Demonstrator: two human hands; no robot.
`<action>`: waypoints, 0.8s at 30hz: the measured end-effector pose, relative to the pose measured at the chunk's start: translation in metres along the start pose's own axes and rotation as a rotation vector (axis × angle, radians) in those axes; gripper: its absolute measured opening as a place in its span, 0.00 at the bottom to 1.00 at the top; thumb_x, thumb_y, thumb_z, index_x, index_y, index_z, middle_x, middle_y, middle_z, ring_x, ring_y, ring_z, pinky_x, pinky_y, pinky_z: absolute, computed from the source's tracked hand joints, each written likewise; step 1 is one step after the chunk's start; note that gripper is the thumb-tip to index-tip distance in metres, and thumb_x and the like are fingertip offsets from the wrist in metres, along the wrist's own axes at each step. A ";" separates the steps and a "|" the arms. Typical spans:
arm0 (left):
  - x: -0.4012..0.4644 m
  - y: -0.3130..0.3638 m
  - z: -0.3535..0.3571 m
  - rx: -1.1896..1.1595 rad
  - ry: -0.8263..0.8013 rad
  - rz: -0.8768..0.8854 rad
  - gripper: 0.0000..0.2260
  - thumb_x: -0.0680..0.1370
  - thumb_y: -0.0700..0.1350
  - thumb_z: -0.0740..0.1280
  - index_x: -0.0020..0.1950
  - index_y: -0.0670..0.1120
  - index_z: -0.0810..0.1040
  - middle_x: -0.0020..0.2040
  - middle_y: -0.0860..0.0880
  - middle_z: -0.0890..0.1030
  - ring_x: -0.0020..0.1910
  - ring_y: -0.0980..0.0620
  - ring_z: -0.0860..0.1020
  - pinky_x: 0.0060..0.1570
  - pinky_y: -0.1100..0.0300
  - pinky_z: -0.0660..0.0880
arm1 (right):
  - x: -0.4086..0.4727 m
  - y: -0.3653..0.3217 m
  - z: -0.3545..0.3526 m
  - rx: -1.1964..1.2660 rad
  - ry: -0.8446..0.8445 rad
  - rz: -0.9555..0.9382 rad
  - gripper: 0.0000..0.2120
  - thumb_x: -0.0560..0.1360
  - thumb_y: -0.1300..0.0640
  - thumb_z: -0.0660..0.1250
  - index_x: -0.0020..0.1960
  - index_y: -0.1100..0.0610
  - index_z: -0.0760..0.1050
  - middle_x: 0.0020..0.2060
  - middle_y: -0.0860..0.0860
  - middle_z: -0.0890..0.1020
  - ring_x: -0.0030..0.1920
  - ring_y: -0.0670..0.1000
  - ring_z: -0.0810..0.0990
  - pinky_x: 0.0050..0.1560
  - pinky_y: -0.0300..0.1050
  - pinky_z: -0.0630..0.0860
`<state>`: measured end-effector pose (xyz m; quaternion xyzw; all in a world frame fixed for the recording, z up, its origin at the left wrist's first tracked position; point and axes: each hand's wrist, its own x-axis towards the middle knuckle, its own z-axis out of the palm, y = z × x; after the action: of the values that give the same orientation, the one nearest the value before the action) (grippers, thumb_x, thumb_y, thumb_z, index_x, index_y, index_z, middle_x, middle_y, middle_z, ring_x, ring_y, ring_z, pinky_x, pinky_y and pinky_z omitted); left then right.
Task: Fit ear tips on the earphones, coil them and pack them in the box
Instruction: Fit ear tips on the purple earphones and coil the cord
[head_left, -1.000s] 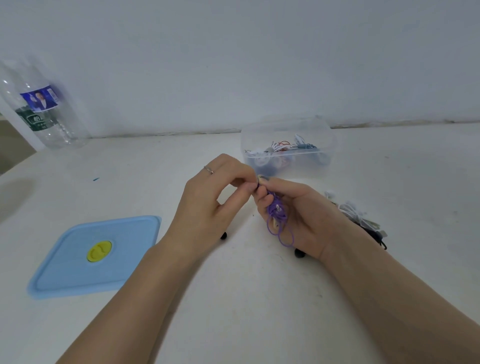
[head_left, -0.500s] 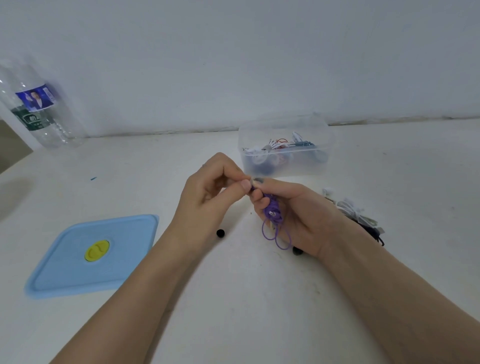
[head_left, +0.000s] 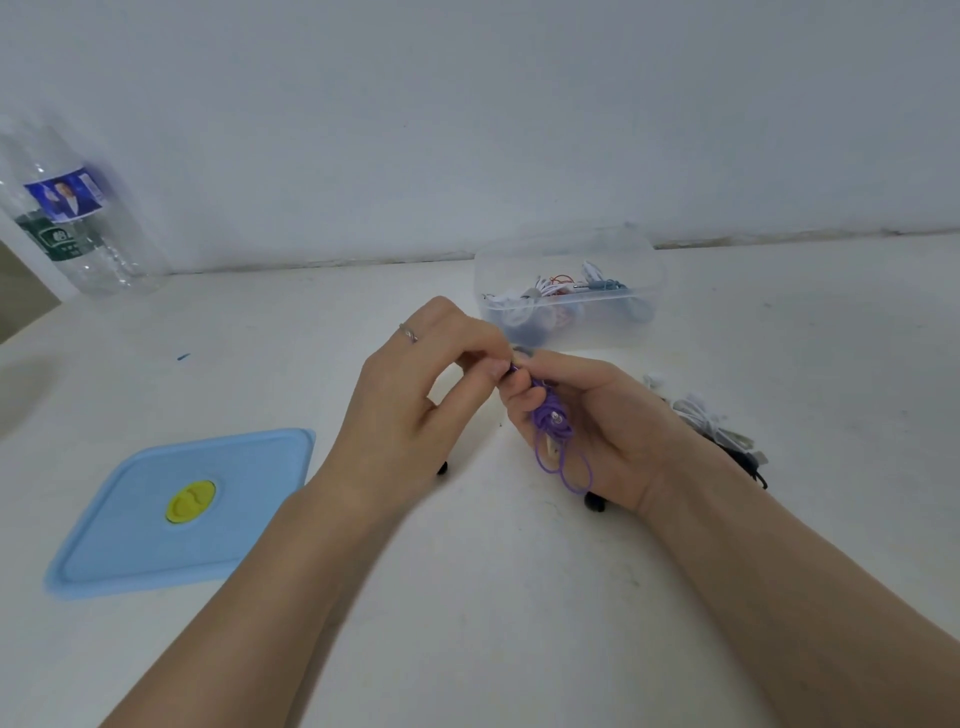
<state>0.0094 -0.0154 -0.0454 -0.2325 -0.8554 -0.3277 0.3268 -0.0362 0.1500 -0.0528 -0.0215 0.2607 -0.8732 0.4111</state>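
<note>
Purple earphones (head_left: 555, 431) hang in loops from my right hand (head_left: 597, 436), whose fingers curl round the bundled cable. My left hand (head_left: 415, 395) pinches the earbud end of the purple earphones, right against my right fingertips; what sits between the fingertips is hidden. Two small black ear tips lie on the table: one (head_left: 442, 468) under my left hand, one (head_left: 595, 503) below my right palm. The clear plastic box (head_left: 571, 322) stands just behind my hands and holds several coiled earphones.
The box's blue lid (head_left: 130, 540) with a yellow centre lies at the left. A pile of white and black earphones (head_left: 717, 431) sits right of my right hand. A clear plastic bottle (head_left: 67, 218) stands at the far left by the wall.
Both hands stay together at the earbud end, with small finger shifts. The purple loops hang a little lower and looser from my right hand.
</note>
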 end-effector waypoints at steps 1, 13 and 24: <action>0.000 -0.001 0.000 0.019 0.004 0.027 0.09 0.79 0.32 0.69 0.49 0.46 0.79 0.43 0.49 0.78 0.45 0.58 0.77 0.49 0.65 0.72 | -0.001 0.000 0.001 0.000 0.008 -0.006 0.08 0.70 0.67 0.70 0.49 0.66 0.77 0.39 0.56 0.80 0.33 0.44 0.78 0.33 0.32 0.77; -0.003 -0.004 0.003 0.036 0.093 0.063 0.02 0.78 0.33 0.72 0.46 0.38 0.84 0.42 0.46 0.83 0.44 0.54 0.80 0.47 0.63 0.76 | -0.003 0.000 0.004 -0.014 0.046 -0.046 0.07 0.69 0.66 0.68 0.47 0.66 0.78 0.38 0.57 0.79 0.33 0.43 0.77 0.33 0.30 0.76; -0.003 -0.009 0.004 -0.141 0.051 -0.003 0.05 0.77 0.34 0.72 0.49 0.43 0.83 0.45 0.51 0.82 0.46 0.52 0.82 0.49 0.56 0.79 | -0.001 -0.001 0.001 -0.122 0.063 -0.072 0.06 0.69 0.64 0.69 0.45 0.65 0.80 0.37 0.54 0.77 0.33 0.43 0.75 0.34 0.30 0.76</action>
<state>0.0038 -0.0193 -0.0537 -0.2454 -0.8220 -0.3935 0.3305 -0.0365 0.1507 -0.0512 -0.0282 0.3253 -0.8703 0.3687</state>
